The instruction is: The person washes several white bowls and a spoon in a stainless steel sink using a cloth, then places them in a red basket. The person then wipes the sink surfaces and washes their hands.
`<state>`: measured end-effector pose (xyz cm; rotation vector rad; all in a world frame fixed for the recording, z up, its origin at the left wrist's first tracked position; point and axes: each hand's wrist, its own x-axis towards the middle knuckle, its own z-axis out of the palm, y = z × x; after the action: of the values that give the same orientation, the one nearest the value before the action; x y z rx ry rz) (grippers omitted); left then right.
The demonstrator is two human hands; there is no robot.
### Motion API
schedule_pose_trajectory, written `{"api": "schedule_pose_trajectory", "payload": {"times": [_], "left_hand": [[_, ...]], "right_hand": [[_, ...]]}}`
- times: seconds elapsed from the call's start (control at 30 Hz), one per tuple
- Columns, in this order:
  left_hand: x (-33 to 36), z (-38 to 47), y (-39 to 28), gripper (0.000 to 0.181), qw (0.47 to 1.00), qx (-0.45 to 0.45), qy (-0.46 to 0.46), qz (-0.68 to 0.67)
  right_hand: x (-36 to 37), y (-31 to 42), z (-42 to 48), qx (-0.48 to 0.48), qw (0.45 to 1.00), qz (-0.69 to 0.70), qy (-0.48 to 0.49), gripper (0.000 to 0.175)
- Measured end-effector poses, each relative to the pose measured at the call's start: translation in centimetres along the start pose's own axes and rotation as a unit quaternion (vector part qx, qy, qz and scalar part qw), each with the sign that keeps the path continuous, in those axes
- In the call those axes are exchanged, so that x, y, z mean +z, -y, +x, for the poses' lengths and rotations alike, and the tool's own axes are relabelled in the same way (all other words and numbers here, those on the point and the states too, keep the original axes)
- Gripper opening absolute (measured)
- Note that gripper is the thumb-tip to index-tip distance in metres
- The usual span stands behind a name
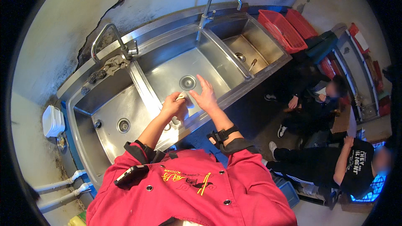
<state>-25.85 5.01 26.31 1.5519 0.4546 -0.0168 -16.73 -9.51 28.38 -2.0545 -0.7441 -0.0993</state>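
My left hand (172,104) is closed around a pale, crumpled cloth (181,96), part of which pokes out above the fist. To the right of it, my right hand (205,95) is held with fingers spread and nothing in it. Both hands are over the front part of the middle basin (171,69) of a stainless steel sink. Just beyond them lies the round drain strainer (187,83) of that basin. How much cloth hangs below my left fist is hard to make out.
Left and right basins (110,113) (260,48) flank the middle one. Two faucets (114,34) (207,9) rise behind. A rag (115,65) and scouring pads (96,76) lie on the back ledge. Red plastic baskets (279,31) stand right. Two people (317,97) (351,166) are at right.
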Motion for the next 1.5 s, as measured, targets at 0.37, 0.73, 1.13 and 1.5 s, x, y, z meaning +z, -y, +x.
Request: {"api": "schedule_pose_trajectory", "payload": {"times": [0.37,0.73,1.13,1.5], "left_hand": [[0.9,0.5,-0.9,0.021,0.999,0.007,0.042,-0.018],[4.8,1.3,-5.1,0.022,0.984,0.019,0.175,-0.035],[2.1,-1.2,-5.1,0.037,0.98,0.131,0.055,0.143],[-1.4,-1.3,-2.1,0.032,0.996,0.093,-0.012,0.001]], "right_hand": [[-0.2,-1.9,-2.2,0.045,0.998,-0.001,-0.038,0.022],[-5.2,-3.5,-5.3,0.09,0.995,-0.042,-0.018,0.017],[-11.0,-6.1,-8.3,0.215,0.973,-0.053,-0.064,0.076],[-5.2,-6.3,-4.7,0.14,0.989,-0.041,-0.027,0.087]]}}
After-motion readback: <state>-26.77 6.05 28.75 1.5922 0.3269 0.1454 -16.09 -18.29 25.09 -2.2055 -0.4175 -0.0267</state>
